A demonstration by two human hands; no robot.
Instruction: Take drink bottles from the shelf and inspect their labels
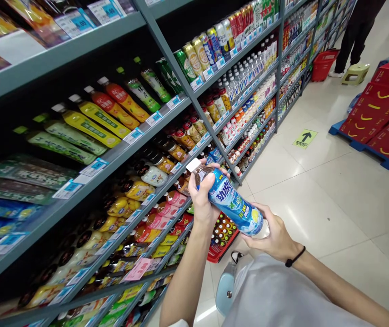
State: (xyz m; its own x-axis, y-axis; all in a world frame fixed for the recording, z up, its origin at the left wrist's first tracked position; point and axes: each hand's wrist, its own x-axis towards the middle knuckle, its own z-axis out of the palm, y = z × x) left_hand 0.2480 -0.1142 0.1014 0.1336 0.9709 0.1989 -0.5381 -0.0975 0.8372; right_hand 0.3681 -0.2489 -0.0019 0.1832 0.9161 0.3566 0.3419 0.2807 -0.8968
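I hold a blue-labelled drink bottle (230, 202) with a white cap, tilted so the cap points up and left toward the shelves. My left hand (204, 193) is wrapped round its neck and upper part. My right hand (276, 234) cups the bottle's base from below, a black band on its wrist. Both hands are in front of the drinks shelving (112, 156), about level with its middle shelves.
Grey shelves of bottled and canned drinks run along the left. A red basket (222, 238) of bottles sits on the floor below my hands. Stacked red boxes on a blue pallet (381, 118) stand right. Far down the aisle a person stands by a red basket (324, 63) and green stool (355, 72).
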